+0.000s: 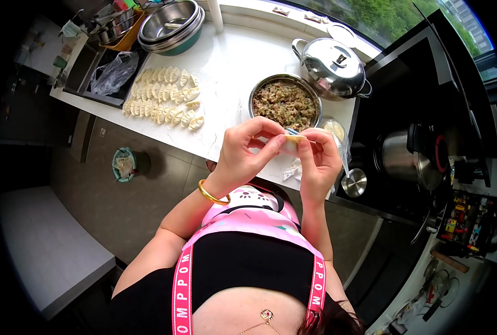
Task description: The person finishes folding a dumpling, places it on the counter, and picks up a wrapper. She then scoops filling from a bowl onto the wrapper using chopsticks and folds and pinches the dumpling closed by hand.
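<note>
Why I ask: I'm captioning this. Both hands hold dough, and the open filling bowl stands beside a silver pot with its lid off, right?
No: the head view shows the pot with its lid on. Left hand and right hand hold dough; the open filling bowl stands beside that pot.

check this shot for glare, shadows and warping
All in the head view: wide-angle warping with blacked-out corners; glare on the pot lid; a soft shadow beside the bin; dark, detail-poor hob glass; held dough too small to read.
</note>
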The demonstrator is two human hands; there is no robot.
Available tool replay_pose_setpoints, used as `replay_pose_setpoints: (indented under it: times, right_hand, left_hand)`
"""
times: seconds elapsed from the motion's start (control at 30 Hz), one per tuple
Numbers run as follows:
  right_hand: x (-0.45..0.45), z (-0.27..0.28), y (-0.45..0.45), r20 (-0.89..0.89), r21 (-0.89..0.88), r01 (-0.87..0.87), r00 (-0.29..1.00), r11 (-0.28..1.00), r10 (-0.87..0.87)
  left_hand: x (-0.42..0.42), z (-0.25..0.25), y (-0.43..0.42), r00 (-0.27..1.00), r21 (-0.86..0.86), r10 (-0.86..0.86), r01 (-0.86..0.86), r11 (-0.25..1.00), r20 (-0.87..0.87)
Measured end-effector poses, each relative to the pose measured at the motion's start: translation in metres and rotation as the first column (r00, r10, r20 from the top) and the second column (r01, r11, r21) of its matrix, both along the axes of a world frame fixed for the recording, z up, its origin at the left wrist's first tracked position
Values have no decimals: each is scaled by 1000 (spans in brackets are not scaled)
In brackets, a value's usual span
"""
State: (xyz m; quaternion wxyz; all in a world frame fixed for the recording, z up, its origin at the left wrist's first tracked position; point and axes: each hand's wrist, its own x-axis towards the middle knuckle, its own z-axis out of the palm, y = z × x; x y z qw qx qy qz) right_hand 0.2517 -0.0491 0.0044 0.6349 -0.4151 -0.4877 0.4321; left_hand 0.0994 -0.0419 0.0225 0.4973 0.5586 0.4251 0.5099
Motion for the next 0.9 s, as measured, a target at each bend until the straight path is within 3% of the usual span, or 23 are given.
replay_pose_setpoints:
  times: [0.23, 0.4, 0.53, 0.73, 0.83, 0.9]
  right_hand:
    - [-2, 0, 0, 46, 33, -1, 999, 999, 0]
    - [-1, -1, 3, 302, 227, 12, 950, 974, -82]
    - [3, 1, 4, 297, 223, -18, 954, 975, -51]
    - [3, 8, 2, 184, -8, -76, 980, 997, 77]
    - [3, 6, 5, 289, 59, -84, 955, 995, 64]
    - [0, 7, 9, 362, 234, -14, 929, 972, -74]
  left_hand:
    - [6, -6, 3, 993, 101, 113, -110, 989, -27]
    - [3, -5, 3, 991, 174, 95, -78, 982, -92]
    - [4, -3, 3, 992, 262, 93, -67, 963, -86]
    - [1, -3, 1, 994, 248, 23, 3, 969, -103]
    - [3, 5, -4, 997, 164, 67, -59, 985, -39]
    - [5, 4, -3, 998, 174, 64, -59, 983, -26]
